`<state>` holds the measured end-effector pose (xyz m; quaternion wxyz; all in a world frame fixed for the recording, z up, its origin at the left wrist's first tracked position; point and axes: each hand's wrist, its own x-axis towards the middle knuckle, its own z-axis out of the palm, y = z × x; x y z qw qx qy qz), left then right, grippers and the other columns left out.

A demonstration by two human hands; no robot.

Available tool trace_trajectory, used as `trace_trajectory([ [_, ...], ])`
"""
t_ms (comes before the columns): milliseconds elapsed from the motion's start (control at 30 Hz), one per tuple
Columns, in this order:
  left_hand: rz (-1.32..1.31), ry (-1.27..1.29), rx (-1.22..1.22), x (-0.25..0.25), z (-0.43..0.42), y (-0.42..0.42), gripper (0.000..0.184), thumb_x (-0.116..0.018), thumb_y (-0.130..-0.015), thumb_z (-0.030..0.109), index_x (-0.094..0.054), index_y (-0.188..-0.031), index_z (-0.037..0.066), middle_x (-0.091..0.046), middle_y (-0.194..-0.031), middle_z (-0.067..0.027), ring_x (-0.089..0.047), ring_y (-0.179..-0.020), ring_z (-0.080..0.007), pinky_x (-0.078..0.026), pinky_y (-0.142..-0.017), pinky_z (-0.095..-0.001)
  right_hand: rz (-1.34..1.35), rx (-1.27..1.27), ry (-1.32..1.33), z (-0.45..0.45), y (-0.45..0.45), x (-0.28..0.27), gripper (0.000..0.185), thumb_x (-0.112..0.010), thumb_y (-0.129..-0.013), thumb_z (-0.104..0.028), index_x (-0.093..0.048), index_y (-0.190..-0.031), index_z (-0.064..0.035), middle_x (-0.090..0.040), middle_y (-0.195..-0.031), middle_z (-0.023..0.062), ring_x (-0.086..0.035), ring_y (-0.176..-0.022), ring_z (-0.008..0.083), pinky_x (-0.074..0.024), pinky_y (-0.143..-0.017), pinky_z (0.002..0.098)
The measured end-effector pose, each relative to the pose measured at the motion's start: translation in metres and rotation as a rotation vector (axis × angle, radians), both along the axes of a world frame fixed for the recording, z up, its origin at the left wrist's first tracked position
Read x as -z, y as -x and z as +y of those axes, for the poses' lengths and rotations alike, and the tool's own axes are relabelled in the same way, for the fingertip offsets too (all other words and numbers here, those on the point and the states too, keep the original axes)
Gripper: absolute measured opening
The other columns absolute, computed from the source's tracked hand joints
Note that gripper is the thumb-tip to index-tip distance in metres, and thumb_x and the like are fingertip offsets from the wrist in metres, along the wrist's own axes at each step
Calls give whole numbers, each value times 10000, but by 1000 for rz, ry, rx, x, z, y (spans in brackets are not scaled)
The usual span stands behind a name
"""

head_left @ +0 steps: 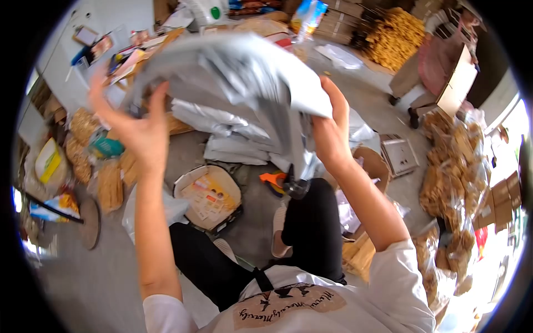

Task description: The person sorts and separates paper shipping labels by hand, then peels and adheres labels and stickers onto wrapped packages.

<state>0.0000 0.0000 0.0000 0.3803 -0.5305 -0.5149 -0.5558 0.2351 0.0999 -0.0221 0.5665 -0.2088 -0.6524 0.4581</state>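
Observation:
A grey plastic mailing bag (239,66) is raised in front of me, bowed into an arch and smeared by motion. My right hand (331,133) grips its right end between thumb and fingers. At the left end, my left hand (139,127) has its thumb and fingers spread wide around the bag's edge, not closed on it; the fingertips are blurred. Below the bag lie several other grey plastic packages (236,147). An orange and black tape dispenser (275,180) sits near my right knee. Between floor and knees stands an open basket (179,191) with printed cards inside.
Filled clear bags (108,186) crowd the floor at left; more brown-filled bags (449,172) line the right. A cardboard box (369,158) stands by my right knee. At upper right, a person (436,61) in an apron holds a cardboard sheet (456,83).

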Motion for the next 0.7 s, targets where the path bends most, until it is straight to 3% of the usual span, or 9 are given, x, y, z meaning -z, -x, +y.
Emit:
trace_trajectory([
  [67, -414, -171, 91, 21, 10, 15, 916, -744, -681, 95, -114, -1342, 21, -267, -1344, -190, -291, -1239, -268, -219, -1029, -386, 172, -1, 134, 4, 7, -9, 224, -493, -818, -37, -535, -1030, 20, -577, -896, 53, -500, -820, 107, -401, -746, 232],
  [100, -411, -159, 116, 38, 19, 10, 916, -744, -681, 95, -114, -1342, 21, -267, -1344, -190, -291, -1239, -268, -219, -1029, -386, 281, -4, 256, 8, -8, -18, 234, -526, -813, -65, -529, -1025, 34, -578, -891, 60, -522, -821, 122, -419, -725, 248],
  [167, -914, 343, 599, 74, 25, 20, 1028, -777, -654, 190, -44, -1357, 25, -237, -1372, -217, -269, -1263, -260, -259, -1016, -362, 412, -92, 423, 12, -12, -31, 251, -543, -814, -91, -520, -1022, 49, -580, -897, 80, -553, -801, 157, -445, -698, 273],
  [300, -1025, 505, 1013, 120, 52, 5, 987, -750, -678, 312, -98, -1358, 17, -283, -1364, -174, -277, -1258, -259, -275, -1004, -347, 467, -214, 712, 32, -16, -31, 262, -552, -813, -49, -491, -1047, 49, -579, -944, 142, -609, -809, 220, -531, -711, 345],
  [367, -990, 678, 1138, 131, 62, 1, 705, -634, -796, 282, -244, -1325, 27, -432, -1261, -77, -398, -1169, -201, -296, -981, -342, 452, -223, 784, 41, -18, -21, 249, -533, -819, -48, -489, -1042, 54, -589, -929, 150, -619, -797, 229, -543, -706, 359],
  [500, -1236, 746, 1199, 138, 48, -21, 726, -709, -720, 346, -370, -1245, -25, -481, -1190, -152, -446, -1113, -208, -356, -924, -328, 410, -364, 914, 62, -31, 30, 262, -517, -829, -63, -486, -1057, 62, -602, -928, 158, -626, -806, 238, -542, -730, 371],
  [600, -1418, 846, 804, 141, 32, -30, 404, -688, -744, 242, -552, -1003, -37, -609, -913, -109, -571, -821, -166, -437, -749, -290, 369, -294, 1068, 47, -45, 51, 275, -522, -817, -48, -485, -1068, 59, -603, -934, 145, -624, -806, 242, -539, -730, 365],
  [667, -1391, 789, 663, 155, 17, -20, 269, -662, -760, 166, -593, -934, -27, -619, -874, -83, -575, -778, -148, -442, -699, -275, 327, -290, 1116, 32, -63, 58, 314, -589, -763, -44, -502, -1052, 41, -602, -899, 134, -617, -785, 229, -527, -694, 354],
  [700, -1364, 782, 616, 163, 9, -16, 249, -655, -765, 150, -595, -934, -24, -620, -876, -77, -573, -780, -143, -441, -696, -275, 329, -242, 947, 22, -69, 72, 324, -628, -713, -13, -529, -1018, 37, -603, -915, 132, -613, -794, 237, -523, -710, 364],
])
